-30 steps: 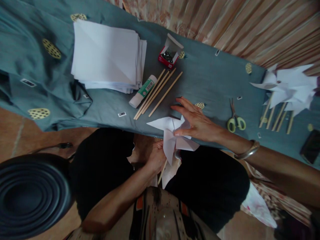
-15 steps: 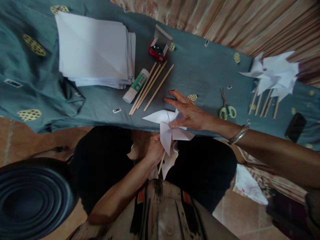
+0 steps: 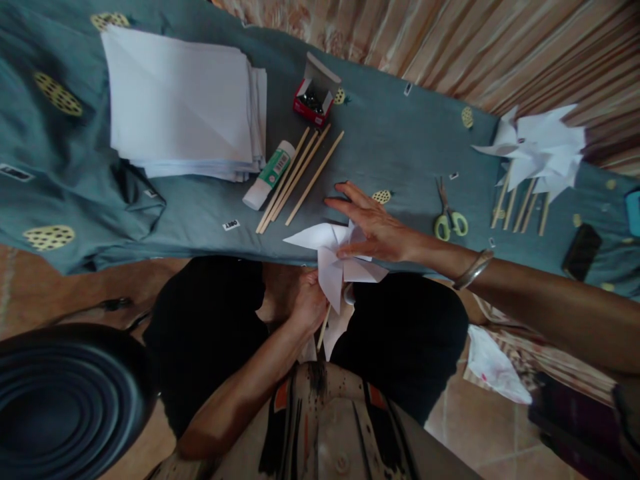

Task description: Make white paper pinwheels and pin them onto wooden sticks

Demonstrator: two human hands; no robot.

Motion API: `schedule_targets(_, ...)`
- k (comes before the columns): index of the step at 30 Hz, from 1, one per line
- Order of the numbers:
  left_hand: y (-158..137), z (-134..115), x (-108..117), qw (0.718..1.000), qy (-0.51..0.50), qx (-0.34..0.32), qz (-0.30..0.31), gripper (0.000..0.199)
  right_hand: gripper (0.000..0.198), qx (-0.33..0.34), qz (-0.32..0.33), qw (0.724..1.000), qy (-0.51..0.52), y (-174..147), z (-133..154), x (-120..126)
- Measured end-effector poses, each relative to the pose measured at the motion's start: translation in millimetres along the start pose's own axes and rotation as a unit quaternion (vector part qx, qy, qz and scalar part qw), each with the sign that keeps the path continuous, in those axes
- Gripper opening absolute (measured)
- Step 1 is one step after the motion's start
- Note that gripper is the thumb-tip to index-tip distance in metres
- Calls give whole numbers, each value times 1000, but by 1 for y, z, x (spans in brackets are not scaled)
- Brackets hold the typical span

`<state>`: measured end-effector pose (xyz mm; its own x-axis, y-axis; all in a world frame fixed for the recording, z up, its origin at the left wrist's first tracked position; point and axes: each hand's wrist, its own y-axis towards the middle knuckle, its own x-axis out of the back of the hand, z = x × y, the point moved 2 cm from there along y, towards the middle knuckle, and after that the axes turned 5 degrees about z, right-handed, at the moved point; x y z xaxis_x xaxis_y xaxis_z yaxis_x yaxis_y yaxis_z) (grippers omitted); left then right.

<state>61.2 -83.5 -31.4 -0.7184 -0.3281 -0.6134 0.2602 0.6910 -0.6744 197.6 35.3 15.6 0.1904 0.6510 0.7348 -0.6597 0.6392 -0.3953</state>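
Note:
A white paper pinwheel (image 3: 329, 270) on a thin wooden stick (image 3: 324, 328) is over my lap at the table's front edge. My left hand (image 3: 310, 300) is closed around the stick just below the paper blades, which partly hide its fingers. My right hand (image 3: 373, 223) reaches in from the right with its fingers stretched out and apart. Its thumb touches the middle of the pinwheel, and the palm covers part of the right blades. Several loose wooden sticks (image 3: 300, 180) lie on the cloth beyond the pinwheel, beside a green and white glue stick (image 3: 270, 175).
A stack of white paper (image 3: 180, 100) lies at the back left. Near the back edge stands an open red box (image 3: 315, 93) of small shiny items. Green-handled scissors (image 3: 449, 217), several other pinwheels (image 3: 540, 147) and a dark phone (image 3: 583, 252) are on the right.
The view has shifted slightly, so the things on the table appear a little further left. Both hands keep almost the same pose on the pinwheel.

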Motion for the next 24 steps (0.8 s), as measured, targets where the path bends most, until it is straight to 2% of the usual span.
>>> schedule_targets(5, -1, -2, -2, 1000, -4, 4, 0, 35, 91, -15, 1, 1000, 3, 0, 2, -1)
schedule_targets(17, -5, -2, -2, 1000, -9, 6, -8, 31, 97, -4, -11, 999, 47, -3, -3, 0)
schedule_targets(19, -7, -4, -3, 1000, -7, 6, 0, 29, 96, 1, -42, 996, 79, -9, -1, 4)
schedule_targets(24, -7, -10, -6, 999, -1, 20, 45, 30, 79, 7, -160, 973, 169, -30, -5, 8)
